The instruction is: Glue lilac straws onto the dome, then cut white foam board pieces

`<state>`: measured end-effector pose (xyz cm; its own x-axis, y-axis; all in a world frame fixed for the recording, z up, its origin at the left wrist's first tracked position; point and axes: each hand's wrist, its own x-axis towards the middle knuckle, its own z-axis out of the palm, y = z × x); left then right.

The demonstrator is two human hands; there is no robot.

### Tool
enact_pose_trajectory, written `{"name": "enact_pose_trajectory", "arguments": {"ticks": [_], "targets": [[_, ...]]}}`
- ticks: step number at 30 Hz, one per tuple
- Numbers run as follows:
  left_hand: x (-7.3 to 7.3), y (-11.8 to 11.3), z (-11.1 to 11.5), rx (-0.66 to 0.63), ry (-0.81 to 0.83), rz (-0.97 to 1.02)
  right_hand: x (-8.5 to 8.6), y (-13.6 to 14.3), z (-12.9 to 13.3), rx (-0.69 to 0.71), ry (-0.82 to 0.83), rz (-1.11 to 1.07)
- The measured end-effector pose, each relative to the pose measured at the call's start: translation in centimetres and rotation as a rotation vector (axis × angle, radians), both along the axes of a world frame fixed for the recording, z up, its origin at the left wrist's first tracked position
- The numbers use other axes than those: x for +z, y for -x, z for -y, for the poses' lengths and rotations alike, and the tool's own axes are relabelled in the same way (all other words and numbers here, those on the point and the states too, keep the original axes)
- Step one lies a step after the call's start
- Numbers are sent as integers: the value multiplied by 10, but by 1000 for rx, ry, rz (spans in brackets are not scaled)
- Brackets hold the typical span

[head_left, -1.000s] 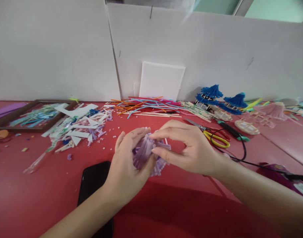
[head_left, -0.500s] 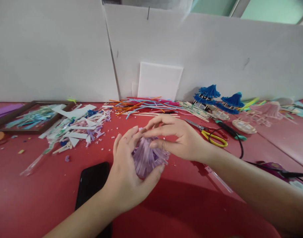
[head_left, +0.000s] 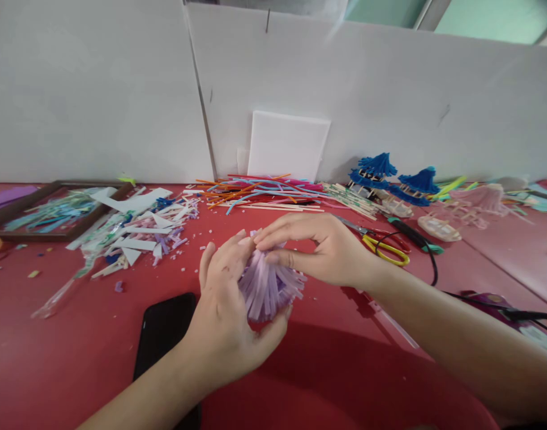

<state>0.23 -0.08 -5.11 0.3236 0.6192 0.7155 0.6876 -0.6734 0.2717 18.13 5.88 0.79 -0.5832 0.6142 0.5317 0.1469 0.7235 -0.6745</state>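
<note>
A light purple cone-shaped roof of thin strips (head_left: 267,286), fanning out from its top, is held over the red table. My left hand (head_left: 231,298) curves round its left side and lower edge, thumb beneath on the right. From the right, my right hand (head_left: 313,245) pinches near the top, thumb lying on the strips. The fingertips of both hands meet around the peak and partly cover it. What is under the strips is hidden.
Left lie a black phone (head_left: 166,325), a scrap heap (head_left: 139,233) and a brown frame (head_left: 54,233). Coloured sticks (head_left: 264,194) lie at the back. Right are yellow-handled scissors (head_left: 385,249), a green-black corded tool (head_left: 414,236), a blue-roofed model (head_left: 374,170) and a pink one (head_left: 482,200).
My right fingers have closed in slightly at the peak, and my left thumb has shifted a little lower. The purple roof stays in about the same place.
</note>
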Motion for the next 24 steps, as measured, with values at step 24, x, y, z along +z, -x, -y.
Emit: {"name": "enact_pose_trajectory", "arguments": {"ticks": [24], "targets": [[21,7,-3,-13,72,44,-10,-21,1,-266,83,-188]]}}
